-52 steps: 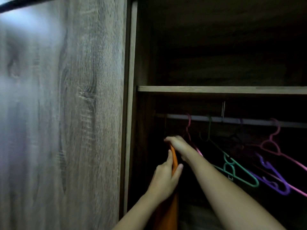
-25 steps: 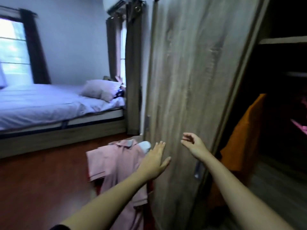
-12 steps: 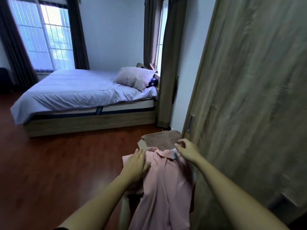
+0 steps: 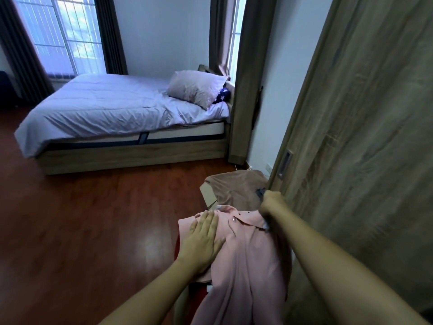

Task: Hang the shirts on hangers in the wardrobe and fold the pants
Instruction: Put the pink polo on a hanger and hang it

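Right grip (image 4: 271,202) shifted off collar of pink shirt (image 4: 248,254), up to edge of brown garment (image 4: 236,186) | fingers curled tight on dark cloth (image 4: 260,191) there | left grip (image 4: 203,233) flat, fingers straight together, pressing shirt's shoulder | shirt lies draped just beside wardrobe door (image 4: 351,137), over wooden floor (image 4: 93,231).

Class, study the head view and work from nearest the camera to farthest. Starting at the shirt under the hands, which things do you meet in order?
pink shirt → brown garment → bed → large window
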`<state>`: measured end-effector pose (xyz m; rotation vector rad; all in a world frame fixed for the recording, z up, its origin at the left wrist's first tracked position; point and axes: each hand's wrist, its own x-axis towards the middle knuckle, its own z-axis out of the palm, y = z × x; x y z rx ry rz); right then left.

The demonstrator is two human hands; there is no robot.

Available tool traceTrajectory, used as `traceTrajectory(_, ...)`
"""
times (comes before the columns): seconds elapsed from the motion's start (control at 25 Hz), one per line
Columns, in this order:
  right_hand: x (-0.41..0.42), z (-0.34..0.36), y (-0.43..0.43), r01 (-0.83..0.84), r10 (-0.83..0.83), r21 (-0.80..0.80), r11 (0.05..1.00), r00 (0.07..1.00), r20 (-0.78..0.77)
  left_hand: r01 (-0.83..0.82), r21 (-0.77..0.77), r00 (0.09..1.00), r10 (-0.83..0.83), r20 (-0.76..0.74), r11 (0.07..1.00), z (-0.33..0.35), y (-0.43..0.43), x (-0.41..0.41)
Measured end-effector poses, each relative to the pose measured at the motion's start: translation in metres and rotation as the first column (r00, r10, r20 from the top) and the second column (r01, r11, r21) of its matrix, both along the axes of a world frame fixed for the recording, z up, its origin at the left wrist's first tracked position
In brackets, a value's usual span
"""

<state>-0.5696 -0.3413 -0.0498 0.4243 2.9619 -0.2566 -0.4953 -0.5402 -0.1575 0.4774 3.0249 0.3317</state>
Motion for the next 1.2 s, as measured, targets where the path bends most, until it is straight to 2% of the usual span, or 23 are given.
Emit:
traceTrajectory(0.08, -0.001, 0.012, 0.005, 0.053, -0.055, -0.024, 0.998, 0.993, -0.101, 0.005, -0.045, 0.999, -0.006, -0.037, 0.999, 0.002, -0.002, 0.002)
traceTrajectory(0.16, 0.006, 0.025, 0.013, 0.054, -0.074, -0.105, 0.993, 0.977, -0.2, 0.0, 0.01, 0.991, 0.001, -0.137, 1.0, 0.012, -0.001, 0.002)
traceTrajectory(0.24, 0.019, 0.043, 0.021, -0.001, -0.051, -0.174, 0.985, 0.954, -0.295, -0.031, 0.189, 0.994, 0.051, -0.099, 0.981, 0.038, 0.005, -0.002)
traceTrajectory(0.32, 0.04, 0.068, 0.027, -0.116, 0.016, -0.221, 0.968, 0.913, -0.409, -0.129, 0.394, 0.965, 0.206, -0.161, 0.91, 0.071, 0.014, -0.009)
traceTrajectory(0.36, 0.052, 0.082, 0.028, -0.19, 0.065, -0.226, 0.955, 0.881, -0.468, -0.106, 0.469, 0.954, 0.224, -0.202, 0.877, 0.091, 0.022, -0.015)
traceTrajectory(0.44, 0.085, 0.113, 0.03, -0.319, 0.163, -0.185, 0.93, 0.806, -0.569, 0.11, 0.553, 0.956, 0.065, -0.287, 0.826, 0.135, 0.044, -0.019)
traceTrajectory(0.52, 0.121, 0.138, 0.035, -0.383, 0.215, -0.133, 0.914, 0.736, -0.642, 0.305, 0.466, 0.94, -0.184, -0.286, 0.83, 0.174, 0.07, -0.014)
traceTrajectory(0.6, 0.161, 0.16, 0.044, -0.395, 0.225, -0.092, 0.914, 0.682, -0.696, 0.395, 0.306, 0.913, -0.333, -0.234, 0.866, 0.203, 0.087, 0.005)
traceTrajectory(0.76, 0.239, 0.194, 0.069, -0.345, 0.175, -0.061, 0.937, 0.611, -0.772, 0.406, 0.143, 0.897, -0.364, -0.25, 0.903, 0.212, 0.096, 0.059)
traceTrajectory(0.84, 0.278, 0.204, 0.083, -0.304, 0.133, -0.081, 0.949, 0.621, -0.772, 0.399, 0.032, 0.889, -0.378, -0.26, 0.916, 0.203, 0.092, 0.083)
traceTrajectory(0.88, 0.297, 0.208, 0.09, -0.277, 0.116, -0.084, 0.957, 0.631, -0.767, 0.409, 0.037, 0.885, -0.386, -0.261, 0.912, 0.201, 0.089, 0.096)
traceTrajectory(0.96, 0.333, 0.213, 0.102, -0.191, 0.107, -0.036, 0.981, 0.686, -0.72, 0.456, 0.153, 0.874, -0.41, -0.26, 0.877, 0.202, 0.085, 0.115)
traceTrajectory(1.04, 0.363, 0.213, 0.114, -0.077, 0.134, 0.124, 0.989, 0.81, -0.571, 0.462, 0.249, 0.879, -0.401, -0.26, 0.851, 0.215, 0.082, 0.131)
traceTrajectory(1.12, 0.395, 0.208, 0.132, 0.036, 0.064, 0.231, 0.972, 0.909, -0.413, 0.438, 0.336, 0.89, -0.349, -0.294, 0.834, 0.237, 0.087, 0.15)
traceTrajectory(1.2, 0.427, 0.201, 0.149, 0.134, -0.045, 0.256, 0.957, 0.944, -0.328, 0.493, 0.362, 0.858, -0.372, -0.355, 0.791, 0.249, 0.101, 0.172)
